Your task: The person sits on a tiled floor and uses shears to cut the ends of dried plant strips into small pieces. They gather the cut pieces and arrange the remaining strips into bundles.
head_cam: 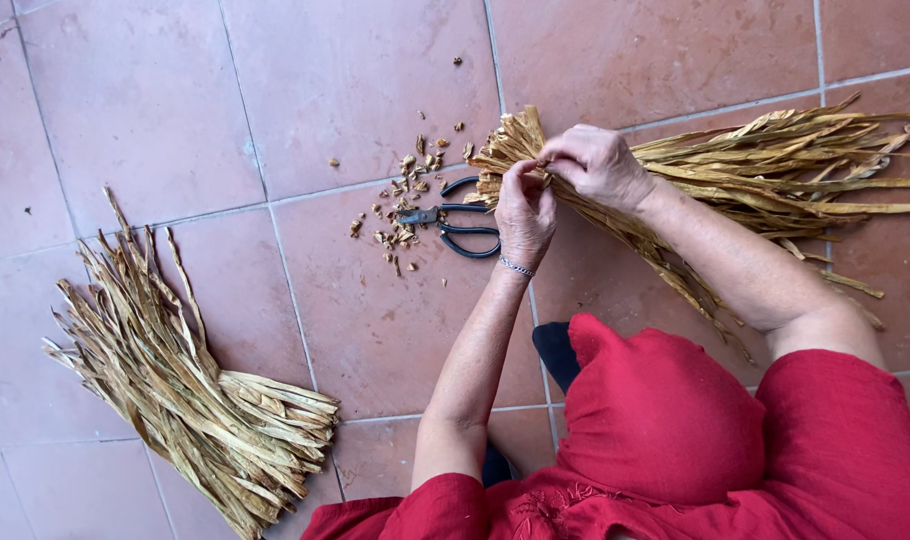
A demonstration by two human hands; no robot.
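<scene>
— Left hand (523, 213)?
— Raised over the floor (145, 110) near the scissors, wrist with a thin bracelet (516, 267), fingers (535, 172) pinched shut on the cut end of a dried leaf strip from the bundle.
— Right hand (598, 163)?
— Just beside the left, touching it at the fingertips, curled closed over the same near end of the long bundle of dried leaves (775, 160). Exactly how many strips under it, cannot tell.
— Bundle position?
— Lying flat on the terracotta tiles, right of centre, cut ends toward the middle under both hands, loose tips fanned out to the right edge and partly hidden behind the right forearm.
— Anything close by?
— Black-handled scissors (455, 225) on the floor just left of the left hand, blades pointing left, resting among a scatter of small trimmed bits (400, 200).
— Further off?
— A second bundle of dried leaves (185, 385) well apart at lower left, tied or gathered end near the bottom, tips spread up and to the left. Red clothing (675, 440) across the near right, covering a raised knee.
</scene>
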